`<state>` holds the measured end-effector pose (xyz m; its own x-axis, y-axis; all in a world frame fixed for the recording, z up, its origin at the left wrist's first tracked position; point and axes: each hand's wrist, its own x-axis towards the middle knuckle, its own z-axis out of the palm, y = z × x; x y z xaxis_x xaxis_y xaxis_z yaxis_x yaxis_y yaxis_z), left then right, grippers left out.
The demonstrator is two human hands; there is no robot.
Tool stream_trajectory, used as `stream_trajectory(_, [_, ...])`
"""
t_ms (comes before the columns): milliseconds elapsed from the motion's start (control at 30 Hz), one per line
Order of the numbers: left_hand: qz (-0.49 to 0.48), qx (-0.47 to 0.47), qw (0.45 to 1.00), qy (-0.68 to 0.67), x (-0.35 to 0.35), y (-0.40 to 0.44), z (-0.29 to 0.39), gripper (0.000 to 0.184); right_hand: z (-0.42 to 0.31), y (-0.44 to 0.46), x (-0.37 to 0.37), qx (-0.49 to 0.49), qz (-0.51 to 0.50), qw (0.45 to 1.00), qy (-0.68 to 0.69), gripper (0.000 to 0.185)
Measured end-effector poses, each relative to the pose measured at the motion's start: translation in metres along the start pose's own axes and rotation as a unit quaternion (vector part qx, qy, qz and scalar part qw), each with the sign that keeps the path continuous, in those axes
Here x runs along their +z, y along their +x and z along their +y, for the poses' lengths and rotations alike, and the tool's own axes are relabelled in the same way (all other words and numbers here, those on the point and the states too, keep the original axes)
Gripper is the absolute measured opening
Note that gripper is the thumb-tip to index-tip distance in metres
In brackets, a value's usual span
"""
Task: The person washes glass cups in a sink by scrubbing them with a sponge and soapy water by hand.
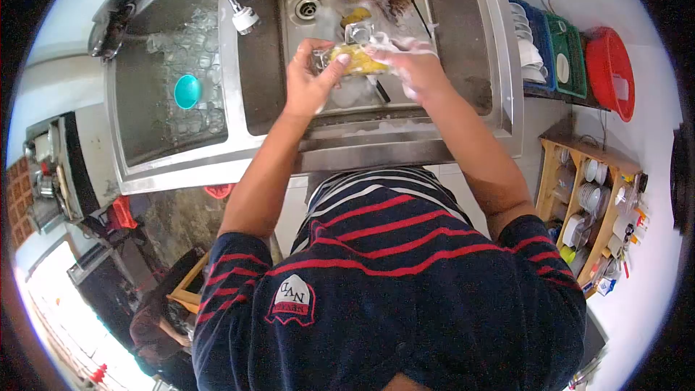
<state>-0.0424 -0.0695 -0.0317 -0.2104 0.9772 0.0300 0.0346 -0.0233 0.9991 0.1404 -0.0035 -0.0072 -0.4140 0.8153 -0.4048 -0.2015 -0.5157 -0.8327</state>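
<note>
Over the right-hand sink basin [260, 94], my left hand [310, 76] is closed around a clear glass [318, 60] lying on its side. My right hand [418, 71], white with suds, presses a yellow sponge [360, 60] against the glass. The sponge covers much of the glass, so its full shape is hidden. Just beyond my hands, another clear glass [358, 32] rests in the basin near a second yellow piece [355, 16], perhaps a sponge. Below the sponge, a black handle [382, 91] sticks out, its other end hidden by foam.
Left basin [137, 116] holds water, many clear glasses [203, 51] and a turquoise bowl [187, 91]. A faucet hose [245, 19] hangs between basins. At right are blue [539, 43] and green [568, 58] racks, a red basket [609, 72] and a wooden shelf [590, 203]. Another person [156, 326] is lower left.
</note>
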Motion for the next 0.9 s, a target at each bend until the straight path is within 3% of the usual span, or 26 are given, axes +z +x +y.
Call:
stream_trajectory(33, [0.028,0.008,0.999,-0.034,0.007,-0.001,0.000,0.030,0.009,0.003,-0.008,0.000,0.000,1.000,-0.001,0.031])
stream_trajectory(67, [0.029,0.008,0.999,-0.035,0.014,-0.003,0.001,0.030,0.023,0.008,-0.017,-0.130,0.019,0.982,-0.137,0.033])
stream_trajectory(100, [0.045,-0.001,0.997,-0.060,0.020,-0.005,0.002,0.028,0.035,0.013,-0.027,-0.255,0.036,0.929,-0.267,0.034])
stream_trajectory(233, [0.078,-0.011,0.989,-0.126,0.036,-0.010,0.001,0.021,0.010,-0.009,-0.011,-0.152,0.118,0.970,-0.149,0.036])
stream_trajectory(300, [0.082,-0.017,0.991,-0.108,0.034,-0.011,0.002,0.021,0.004,-0.004,-0.026,-0.031,0.033,0.999,0.008,0.034])
stream_trajectory(400, [0.133,-0.125,0.963,-0.198,0.014,-0.007,-0.010,0.030,-0.013,-0.008,-0.045,-0.043,0.036,0.994,0.092,0.029])
stream_trajectory(433, [0.133,-0.123,0.963,-0.197,0.008,0.000,-0.007,0.030,-0.016,-0.003,-0.054,-0.045,0.035,0.994,0.092,0.029])
stream_trajectory(500, [0.181,-0.200,0.939,-0.213,0.000,0.003,0.001,0.036,-0.016,0.001,-0.068,-0.096,0.077,0.983,0.139,0.030])
stream_trajectory(567, [0.168,-0.217,0.938,-0.213,0.003,0.003,0.001,0.042,-0.011,0.001,-0.049,-0.141,0.072,0.974,0.160,0.026])
stream_trajectory(600, [0.155,-0.248,0.918,-0.268,0.008,0.002,0.004,0.043,-0.007,-0.001,-0.032,-0.254,0.104,0.962,-0.009,0.026])
stream_trajectory(633, [0.143,-0.277,0.894,-0.322,0.014,0.002,0.006,0.044,-0.005,-0.001,-0.018,-0.356,0.132,0.908,-0.178,0.026])
stream_trajectory(667, [0.099,-0.273,0.891,-0.348,0.020,0.001,0.006,0.045,-0.001,0.003,-0.009,-0.356,0.133,0.908,-0.177,0.026])
stream_trajectory(700, [0.098,-0.275,0.891,-0.347,0.024,-0.002,0.006,0.045,0.005,0.009,-0.004,-0.482,0.125,0.797,-0.342,0.029])
stream_trajectory(733, [0.050,-0.277,0.876,-0.392,0.029,-0.006,0.012,0.043,0.009,0.014,-0.003,-0.580,0.110,0.642,-0.489,0.031])
stream_trajectory(767, [0.002,-0.277,0.856,-0.437,0.033,-0.008,0.016,0.042,0.013,0.023,-0.008,-0.580,0.111,0.642,-0.490,0.031])
stream_trajectory(833, [0.003,-0.276,0.855,-0.439,0.041,-0.008,0.012,0.040,0.018,0.039,-0.013,-0.634,0.133,0.520,-0.557,0.034])
stream_trajectory(867, [0.028,-0.246,0.857,-0.453,0.046,-0.005,0.006,0.039,0.018,0.016,0.009,-0.576,0.119,0.648,-0.484,0.023])
stream_trajectory(900, [0.051,-0.214,0.857,-0.467,0.047,-0.003,0.002,0.038,0.016,0.004,0.020,-0.578,0.118,0.647,-0.484,0.023])
